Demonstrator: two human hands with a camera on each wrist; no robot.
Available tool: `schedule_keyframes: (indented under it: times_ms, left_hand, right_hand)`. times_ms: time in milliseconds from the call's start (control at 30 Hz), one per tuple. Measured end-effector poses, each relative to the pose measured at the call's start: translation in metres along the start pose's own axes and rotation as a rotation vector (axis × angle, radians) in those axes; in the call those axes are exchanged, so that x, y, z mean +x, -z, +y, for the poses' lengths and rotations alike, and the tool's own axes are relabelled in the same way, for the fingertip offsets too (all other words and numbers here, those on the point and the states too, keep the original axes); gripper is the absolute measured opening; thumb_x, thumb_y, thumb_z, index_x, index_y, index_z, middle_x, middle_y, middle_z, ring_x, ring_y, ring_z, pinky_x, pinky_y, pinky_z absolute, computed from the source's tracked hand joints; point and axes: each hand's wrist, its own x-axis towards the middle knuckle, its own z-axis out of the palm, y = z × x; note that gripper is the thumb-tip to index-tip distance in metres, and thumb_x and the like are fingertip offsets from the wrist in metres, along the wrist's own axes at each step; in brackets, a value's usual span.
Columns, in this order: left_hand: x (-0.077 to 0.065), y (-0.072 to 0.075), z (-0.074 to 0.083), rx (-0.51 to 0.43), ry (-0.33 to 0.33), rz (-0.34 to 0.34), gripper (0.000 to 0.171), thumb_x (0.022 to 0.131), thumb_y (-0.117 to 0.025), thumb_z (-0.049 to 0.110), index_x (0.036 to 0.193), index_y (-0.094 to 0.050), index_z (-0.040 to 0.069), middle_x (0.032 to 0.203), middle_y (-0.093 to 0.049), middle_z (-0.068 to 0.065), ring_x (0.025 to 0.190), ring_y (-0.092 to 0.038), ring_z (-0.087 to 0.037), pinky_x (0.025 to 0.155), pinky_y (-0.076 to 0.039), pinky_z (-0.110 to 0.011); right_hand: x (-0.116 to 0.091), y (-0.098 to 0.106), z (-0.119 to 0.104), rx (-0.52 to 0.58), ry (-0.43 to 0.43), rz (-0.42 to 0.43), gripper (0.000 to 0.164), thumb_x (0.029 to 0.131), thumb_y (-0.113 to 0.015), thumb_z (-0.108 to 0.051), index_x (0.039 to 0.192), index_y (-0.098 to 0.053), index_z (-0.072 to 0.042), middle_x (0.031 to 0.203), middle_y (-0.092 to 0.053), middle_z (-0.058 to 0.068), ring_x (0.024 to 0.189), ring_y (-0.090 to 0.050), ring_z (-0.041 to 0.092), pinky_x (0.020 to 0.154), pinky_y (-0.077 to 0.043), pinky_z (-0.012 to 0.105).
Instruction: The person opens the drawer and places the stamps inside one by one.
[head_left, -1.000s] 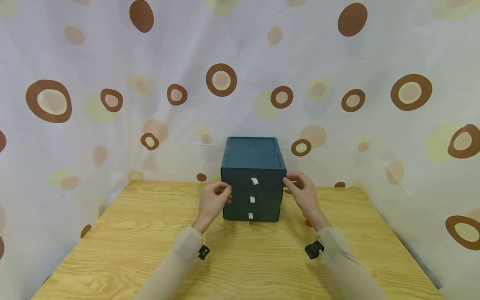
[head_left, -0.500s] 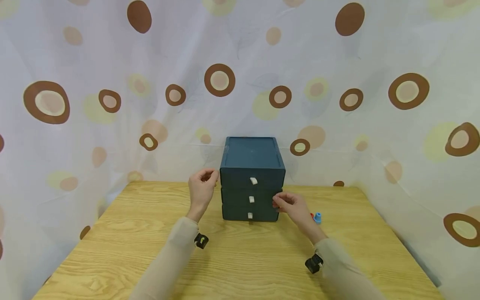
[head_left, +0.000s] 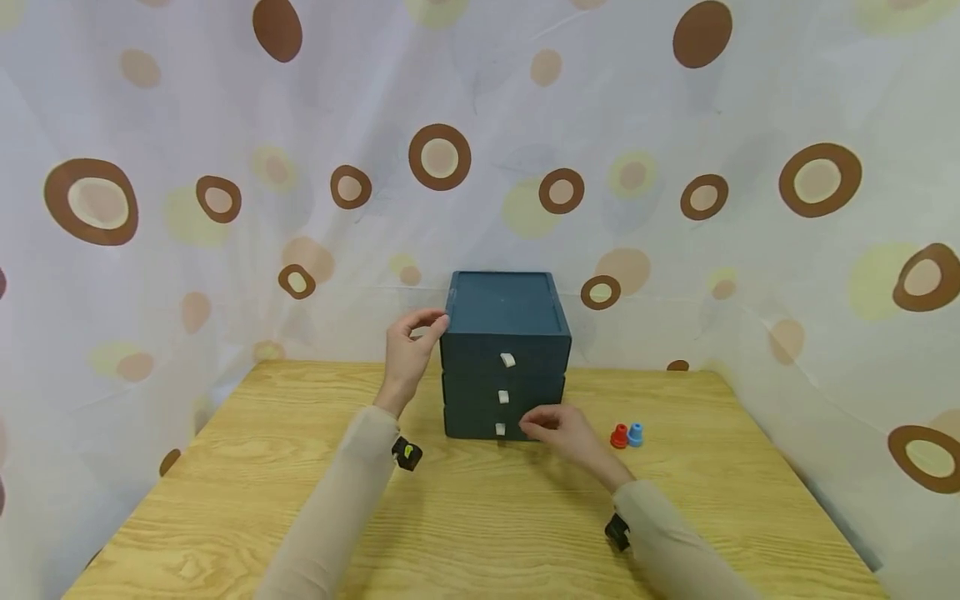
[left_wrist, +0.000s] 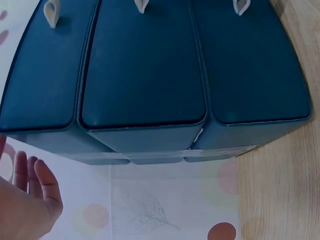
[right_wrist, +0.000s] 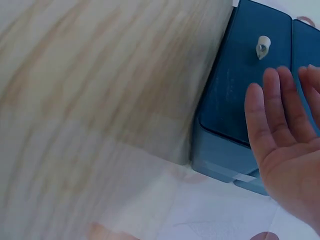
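Observation:
A dark blue cabinet (head_left: 504,304) with three stacked drawers stands at the back of the table, all its drawers closed. Each front has a small white loop tab. My left hand (head_left: 408,354) is raised at the cabinet's upper left front corner, fingertips right at the edge; its loosely bent fingers (left_wrist: 47,180) show beside the side wall in the left wrist view. Low in front of the bottom drawer (head_left: 472,422), my right hand (head_left: 573,435) has its fingertips just right of the bottom tab (head_left: 500,429). The right fingers (right_wrist: 257,112) are nearly straight and hold nothing.
To the right of the cabinet, a small red cone-shaped piece (head_left: 618,436) and a light blue one (head_left: 636,434) stand side by side on the wooden table (head_left: 480,517). A patterned curtain (head_left: 480,233) hangs close behind the cabinet and along both sides.
My left hand has gone left and up to the cabinet's top corner. My right hand has come down and left from the top drawer's side toward the bottom tab, uncovering both small pieces.

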Motion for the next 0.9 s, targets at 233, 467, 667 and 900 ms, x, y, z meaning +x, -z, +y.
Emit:
schedule_keyframes:
  times_ms: [233,467,667,900]
  left_hand:
    - [0.008,0.002,-0.002,-0.020,0.077,-0.084,0.029,0.093,-0.069,0.025,0.115,-0.071,0.006,0.122,-0.061,-0.009,0.116,-0.052,-0.024,0.099,-0.041,-0.050]
    - [0.011,0.006,-0.008,-0.081,0.168,-0.194,0.033,0.096,-0.065,0.025,0.126,-0.066,0.009,0.133,-0.060,-0.008,0.121,-0.056,-0.025,0.103,-0.046,-0.044]
    - [0.014,0.009,-0.007,-0.066,0.187,-0.243,0.036,0.096,-0.064,0.029,0.128,-0.066,0.012,0.139,-0.057,-0.006,0.125,-0.055,-0.025,0.105,-0.044,-0.045]
    - [0.014,0.012,-0.010,-0.037,0.173,-0.258,0.037,0.097,-0.064,0.030,0.129,-0.065,0.012,0.143,-0.054,-0.006,0.127,-0.053,-0.025,0.106,-0.044,-0.046]
  right_hand:
    - [0.007,-0.006,0.004,-0.055,0.002,-0.116,0.024,0.098,-0.061,-0.024,0.116,-0.072,-0.012,0.116,-0.071,0.006,0.102,-0.068,0.019,0.087,-0.056,0.034]
    - [0.013,-0.014,0.001,-0.093,0.043,-0.177,0.030,0.099,-0.059,-0.022,0.127,-0.067,-0.012,0.120,-0.069,0.010,0.106,-0.068,0.023,0.090,-0.055,0.037]
    - [0.018,-0.018,-0.003,-0.123,0.086,-0.228,0.033,0.099,-0.059,-0.020,0.129,-0.065,-0.009,0.121,-0.069,0.011,0.105,-0.069,0.024,0.088,-0.056,0.035]
    - [0.024,-0.022,-0.005,-0.164,0.087,-0.239,0.030,0.099,-0.059,-0.017,0.126,-0.067,-0.007,0.116,-0.071,0.010,0.099,-0.070,0.021,0.081,-0.057,0.032]
